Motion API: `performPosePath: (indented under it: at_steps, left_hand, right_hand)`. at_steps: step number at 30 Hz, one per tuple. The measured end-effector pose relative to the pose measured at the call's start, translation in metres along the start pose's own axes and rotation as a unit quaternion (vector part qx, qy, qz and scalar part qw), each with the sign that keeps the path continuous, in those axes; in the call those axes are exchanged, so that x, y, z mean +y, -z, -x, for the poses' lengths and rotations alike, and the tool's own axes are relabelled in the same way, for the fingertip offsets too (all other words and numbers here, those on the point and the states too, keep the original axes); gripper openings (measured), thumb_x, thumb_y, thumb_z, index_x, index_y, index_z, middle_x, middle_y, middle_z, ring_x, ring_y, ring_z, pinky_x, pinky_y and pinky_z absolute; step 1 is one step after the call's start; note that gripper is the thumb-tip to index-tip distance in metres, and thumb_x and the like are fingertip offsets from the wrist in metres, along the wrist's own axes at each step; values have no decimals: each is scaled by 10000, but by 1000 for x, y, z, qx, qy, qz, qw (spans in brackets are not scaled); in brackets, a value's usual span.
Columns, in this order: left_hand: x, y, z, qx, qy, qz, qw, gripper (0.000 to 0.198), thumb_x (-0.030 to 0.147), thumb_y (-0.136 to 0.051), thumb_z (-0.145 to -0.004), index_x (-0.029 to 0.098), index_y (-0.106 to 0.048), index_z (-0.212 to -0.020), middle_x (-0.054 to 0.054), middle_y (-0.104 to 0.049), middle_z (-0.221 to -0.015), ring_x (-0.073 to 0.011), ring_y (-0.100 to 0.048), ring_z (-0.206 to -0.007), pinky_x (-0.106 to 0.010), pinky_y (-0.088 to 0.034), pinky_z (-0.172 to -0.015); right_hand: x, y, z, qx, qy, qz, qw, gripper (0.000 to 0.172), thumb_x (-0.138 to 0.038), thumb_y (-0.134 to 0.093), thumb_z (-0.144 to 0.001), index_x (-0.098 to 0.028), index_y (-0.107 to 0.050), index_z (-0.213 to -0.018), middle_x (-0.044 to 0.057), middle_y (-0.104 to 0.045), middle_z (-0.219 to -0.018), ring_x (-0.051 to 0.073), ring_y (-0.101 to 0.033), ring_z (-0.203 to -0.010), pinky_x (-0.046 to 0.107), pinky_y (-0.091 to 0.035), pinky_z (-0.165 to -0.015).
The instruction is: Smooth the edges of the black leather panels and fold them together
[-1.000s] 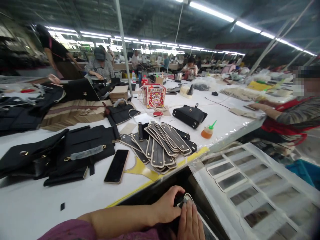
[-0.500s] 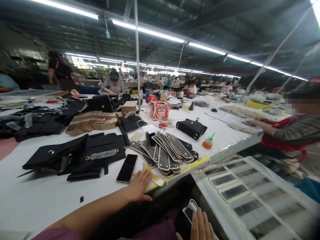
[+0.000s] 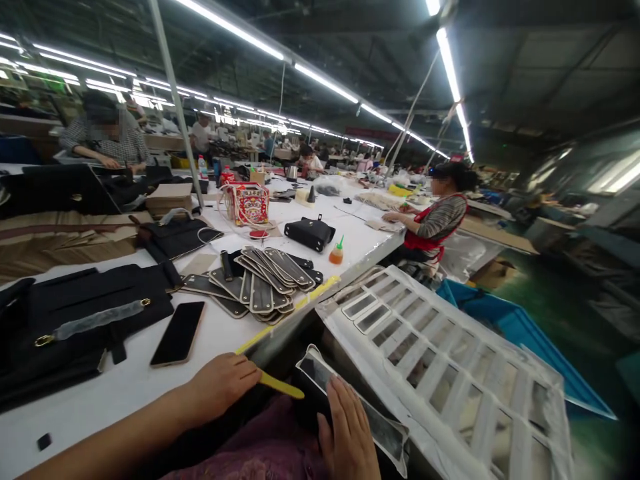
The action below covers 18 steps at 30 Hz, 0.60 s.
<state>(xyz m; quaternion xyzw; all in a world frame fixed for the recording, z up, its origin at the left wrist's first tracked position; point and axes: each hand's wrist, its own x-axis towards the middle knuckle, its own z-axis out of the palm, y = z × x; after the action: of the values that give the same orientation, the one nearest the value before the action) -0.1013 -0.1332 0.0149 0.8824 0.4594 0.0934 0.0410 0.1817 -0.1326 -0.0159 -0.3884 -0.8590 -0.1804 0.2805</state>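
Note:
My left hand (image 3: 227, 383) is closed around a flat yellow scraper (image 3: 283, 385), whose rounded blade points right, over my lap. My right hand (image 3: 350, 420) lies along a dark leather strip piece with pale edges (image 3: 387, 430), fingers together on top and thumb at its left side; the piece slants below the table edge. Beyond my left hand a phone (image 3: 179, 335) lies on the white table (image 3: 135, 393). A fanned pile of black, pale-edged strips with metal studs (image 3: 265, 280) is farther back.
To the right stands a white slotted frame (image 3: 430, 373), with a blue bin (image 3: 505, 333) behind it. Black bag pieces (image 3: 100, 300) cover the left of the table. A small bottle of amber liquid (image 3: 337, 253) stands near the edge. A co-worker (image 3: 435, 220) works at the table's far right.
My left hand has picked up the yellow scraper from the table and brought it toward my lap. The view has turned right, and more of the pale-edged piece under my right hand shows.

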Motion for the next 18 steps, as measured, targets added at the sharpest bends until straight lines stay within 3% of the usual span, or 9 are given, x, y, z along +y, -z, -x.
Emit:
performPosePath:
  at_steps: [3,5,7,9,11,13,15,18]
  left_hand:
    - [43,20,-30,-31,-101,8,994,149,187,-426,-837,177,-570,-803,-34,-600,-734,-165,-550,-650,-261,-412,-596]
    - [64,24,-50,-25,-107,32,993,150,171,-445,-825,164,-564,-735,-31,-593,-708,-156,-546,-617,-252,-403,-561]
    - [71,24,-67,-28,-104,93,990,125,149,-490,-789,154,-585,-709,-30,-601,-696,-154,-555,-626,-244,-407,-572]
    - [63,21,-80,-43,-87,228,969,87,183,-546,-767,154,-627,-755,-28,-623,-721,-153,-572,-670,-236,-423,-619]
    - [41,13,-90,-29,-11,418,908,181,288,-549,-794,161,-645,-881,-37,-646,-791,-158,-587,-735,-246,-440,-678]
    - [16,-5,-101,17,115,591,798,318,385,-496,-833,161,-615,-1024,-64,-653,-916,-174,-591,-845,-281,-443,-757]
    - [-3,-31,-109,41,197,691,694,398,407,-561,-791,168,-586,-1108,-87,-609,-1103,-204,-535,-1029,-321,-390,-884]
    - [-9,-75,-117,-1,202,741,641,463,410,-637,-727,149,-600,-1108,-107,-595,-1142,-239,-511,-1084,-365,-332,-961]
  right_hand:
    - [-12,15,-24,-39,17,-33,999,469,-299,-491,-812,-78,-446,-1224,143,-510,-1240,264,-444,-1160,423,-392,-958]
    - [-18,17,-31,-84,14,-26,996,406,-244,-516,-786,-81,-513,-1158,142,-614,-1076,267,-554,-1007,453,-393,-950]
    - [-19,19,-32,-155,11,3,988,358,-137,-536,-739,-68,-562,-1090,129,-670,-849,255,-623,-790,443,-468,-835]
    - [-10,25,-29,-249,0,14,968,380,-124,-553,-733,-65,-552,-1108,108,-671,-723,242,-632,-627,375,-514,-623]
    - [8,34,-28,-318,-51,-13,947,406,-233,-539,-798,-111,-497,-1183,86,-681,-730,231,-642,-591,308,-477,-489]
    - [35,41,-28,-350,-132,-41,927,372,-358,-419,-880,-171,-470,-1198,63,-689,-748,219,-658,-634,282,-460,-496]
    - [63,39,-29,-376,-192,-34,906,373,-412,-266,-923,-199,-541,-1059,52,-681,-694,226,-659,-657,290,-447,-520]
    - [95,19,-31,-426,-197,-1,883,486,-439,-182,-926,-199,-579,-783,74,-663,-657,260,-650,-672,330,-434,-547]
